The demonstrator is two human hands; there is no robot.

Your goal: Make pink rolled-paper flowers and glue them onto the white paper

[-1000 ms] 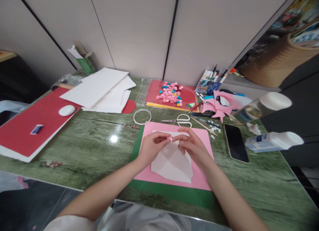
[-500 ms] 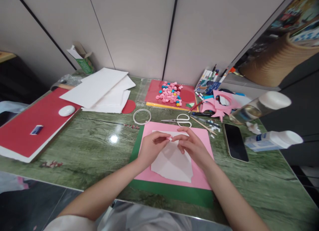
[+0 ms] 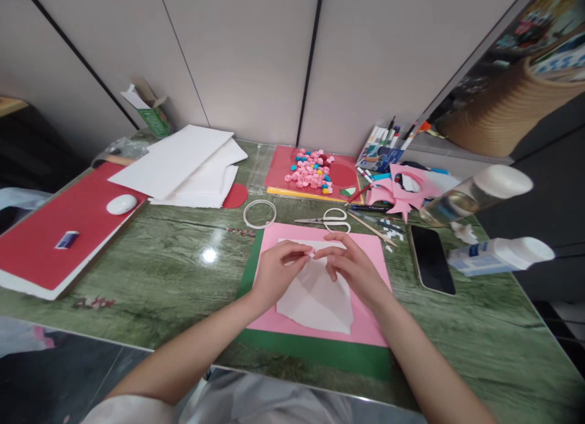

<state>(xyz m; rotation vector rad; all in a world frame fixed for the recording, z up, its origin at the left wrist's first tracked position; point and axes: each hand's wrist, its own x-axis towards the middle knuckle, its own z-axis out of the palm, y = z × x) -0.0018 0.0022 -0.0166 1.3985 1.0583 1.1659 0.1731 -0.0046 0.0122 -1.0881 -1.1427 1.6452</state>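
Note:
Between the thumb and fingertips of my left hand (image 3: 281, 268) is a tiny pink-and-white piece (image 3: 311, 253), probably paper. My right hand (image 3: 354, 265) is at its other side, fingers apart and partly bent, with a fingertip at or touching the piece. Under both hands lies a torn-edged white sheet (image 3: 315, 305) on a pink sheet (image 3: 372, 326), which rests on a green sheet (image 3: 320, 353). White-handled scissors (image 3: 326, 220) lie just beyond the hands, next to a roll of white tape (image 3: 259, 214).
Small pink, blue and yellow pieces (image 3: 311, 170) are heaped on a red packet (image 3: 276, 168) at the back. White sheets (image 3: 178, 162) and a red board (image 3: 36, 241) are left. Pink scraps (image 3: 397, 192), a phone (image 3: 432, 259) and two bottles (image 3: 498, 256) stand or lie right.
The view has shifted very slightly. Both hands keep their pose around the small piece, with no visible change in grip.

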